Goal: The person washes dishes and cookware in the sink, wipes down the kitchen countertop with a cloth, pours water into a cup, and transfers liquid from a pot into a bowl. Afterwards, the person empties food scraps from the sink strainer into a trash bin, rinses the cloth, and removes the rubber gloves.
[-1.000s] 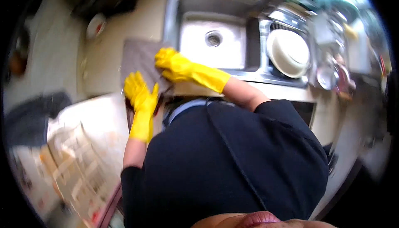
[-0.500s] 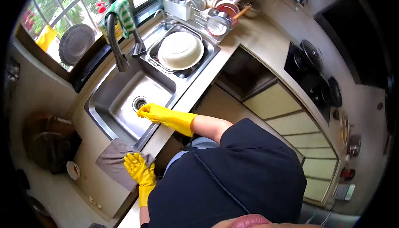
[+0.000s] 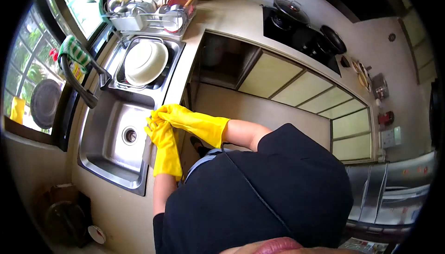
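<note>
Both my hands wear yellow rubber gloves and meet over the front edge of the steel sink (image 3: 85, 133). My left hand (image 3: 160, 136) has its fingers curled, and a sliver of grey-brown cloth (image 3: 148, 154) shows beside it. The glove hides most of that cloth. Over the left fingertips, my right hand (image 3: 172, 114) is closed. What lies between its fingers is hidden. The sink's drain (image 3: 130, 135) shows to the left of my hands. In the adjoining basin, a cream bowl (image 3: 145, 63) sits upside down on a wire basket (image 3: 121, 75).
A curved faucet (image 3: 76, 85) with a green-striped cloth (image 3: 74, 51) stands behind the sink. The dish rack (image 3: 155, 22) holds bowls and utensils. A lidded pan (image 3: 291, 11) sits on the black stove (image 3: 296, 41). A small white bowl (image 3: 97, 234) is at lower left.
My left hand has moved up to the sink's edge and curled, meeting my right hand, which has drawn back from over the basin. The grey cloth has left the counter. The view has turned right.
</note>
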A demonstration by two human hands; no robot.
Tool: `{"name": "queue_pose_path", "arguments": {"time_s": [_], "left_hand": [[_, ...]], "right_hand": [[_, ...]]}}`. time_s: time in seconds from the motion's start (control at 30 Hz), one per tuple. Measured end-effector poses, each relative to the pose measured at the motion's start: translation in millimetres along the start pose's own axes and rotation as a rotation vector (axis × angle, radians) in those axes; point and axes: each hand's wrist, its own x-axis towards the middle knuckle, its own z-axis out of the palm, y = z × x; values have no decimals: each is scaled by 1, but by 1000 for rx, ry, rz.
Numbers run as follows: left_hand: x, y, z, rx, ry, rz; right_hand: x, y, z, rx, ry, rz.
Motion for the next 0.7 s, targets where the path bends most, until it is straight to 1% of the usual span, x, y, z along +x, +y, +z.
{"name": "queue_pose_path", "arguments": {"time_s": [0.03, 0.07, 0.13, 0.17, 0.2, 0.23, 0.27, 0.3, 0.33, 0.4, 0.47, 0.53, 0.57, 0.6, 0.67, 0.7], "left_hand": [[11, 7, -26, -15, -81, 14], [22, 14, -52, -30, -163, 28], [10, -9, -7, 82, -95, 120], [0, -21, 8, 113, -74, 147], [-15, -28, 7, 89, -81, 136], [-29, -35, -12, 57, -143, 123], [-53, -43, -39, 21, -219, 109], [-77, -54, -57, 13, -211, 103], [-100, -64, -65, 6, -203, 98], [-157, -96, -61, 60, -115, 81], [-204, -123, -89, 97, -195, 40], [-248, -146, -106, 121, -226, -49], [-273, -156, -117, 110, -239, -121], [-298, -168, -116, 93, -169, -202], [-339, -189, -122, 129, -134, -423], [-356, -201, -128, 172, -80, -540]], "right_hand": [[-4, -25, -2, 22, -23, 34], [11, -13, -8, 17, 0, -20], [17, -2, -17, -71, 16, -47], [11, -14, -15, 102, -54, -76], [11, -17, -18, 129, -62, -83], [18, -16, -18, 141, -96, -93], [18, -12, -16, 157, -129, -88], [14, -16, -13, 182, -165, -64], [13, -18, -7, 180, -158, -18], [14, -9, 8, 221, -221, 7], [18, 1, 25, 279, -294, 35], [2, -14, 43, 160, -281, 86], [4, -8, 52, 125, -305, 96], [2, -1, 59, 91, -330, 104], [-23, -8, 67, 81, -390, 124], [-34, -13, 71, 109, -417, 150]]}}
